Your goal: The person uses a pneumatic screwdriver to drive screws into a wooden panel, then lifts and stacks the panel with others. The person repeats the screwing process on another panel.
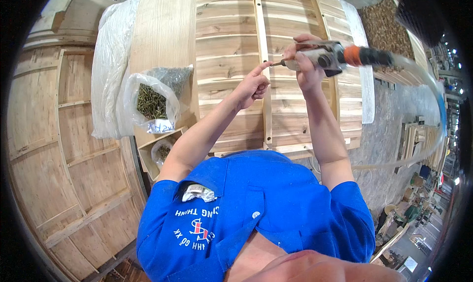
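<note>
My right hand grips a grey air-powered screwdriver with an orange collar and a clear hose running off to the right. Its bit points left toward my left hand, whose fingers pinch a small screw at the bit's tip. Both hands hover over a narrow wooden batten with holes, lying across a slatted wooden panel.
A clear plastic bag of screws rests on a wooden board at the left, with a small wooden box below it. White plastic sheeting covers the left edge. More curved wooden panels lie on the floor at left.
</note>
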`<state>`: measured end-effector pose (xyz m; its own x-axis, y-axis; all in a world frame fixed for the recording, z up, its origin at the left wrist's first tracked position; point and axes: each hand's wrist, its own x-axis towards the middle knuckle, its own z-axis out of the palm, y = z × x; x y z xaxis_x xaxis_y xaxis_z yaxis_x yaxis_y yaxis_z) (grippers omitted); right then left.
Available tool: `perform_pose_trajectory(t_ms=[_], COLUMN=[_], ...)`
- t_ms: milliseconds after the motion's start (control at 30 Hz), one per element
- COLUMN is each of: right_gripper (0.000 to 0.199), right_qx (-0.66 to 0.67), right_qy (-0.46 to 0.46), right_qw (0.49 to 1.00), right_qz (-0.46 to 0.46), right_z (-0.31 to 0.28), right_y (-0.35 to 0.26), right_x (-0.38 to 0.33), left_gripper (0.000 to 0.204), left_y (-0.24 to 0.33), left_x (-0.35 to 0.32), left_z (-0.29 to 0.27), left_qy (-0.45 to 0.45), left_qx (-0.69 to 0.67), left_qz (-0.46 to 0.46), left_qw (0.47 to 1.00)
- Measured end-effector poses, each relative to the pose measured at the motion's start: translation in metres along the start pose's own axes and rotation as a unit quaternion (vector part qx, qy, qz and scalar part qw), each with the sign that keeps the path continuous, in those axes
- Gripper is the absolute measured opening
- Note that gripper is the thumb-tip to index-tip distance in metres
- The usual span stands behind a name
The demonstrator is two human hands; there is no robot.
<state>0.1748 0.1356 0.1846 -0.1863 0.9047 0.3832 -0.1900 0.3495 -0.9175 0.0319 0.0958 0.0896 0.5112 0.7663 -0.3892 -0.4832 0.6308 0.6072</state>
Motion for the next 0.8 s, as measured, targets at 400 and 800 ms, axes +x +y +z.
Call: perform_pose_trajectory(t_ms=[400, 800], right_gripper=[0.030, 0.026], right_qx=[0.007, 0.011], right_qy=[0.045, 0.035], right_qw=[0.995, 0.996], right_qz=[0.085, 0.085], right_z=[-0.001, 0.002], right_y=[0.064, 0.069], right_x=[0.028, 0.027], left_gripper=[0.058, 0.068], left_y=[-0.013, 0.036], left_x=[0.042, 0.119], left_z=[-0.031, -0.033], left_qy=[0.172, 0.280], left_qx=[0.174, 0.667], left_qz=[0.100, 0.126], left_qw=[0.964, 0.679])
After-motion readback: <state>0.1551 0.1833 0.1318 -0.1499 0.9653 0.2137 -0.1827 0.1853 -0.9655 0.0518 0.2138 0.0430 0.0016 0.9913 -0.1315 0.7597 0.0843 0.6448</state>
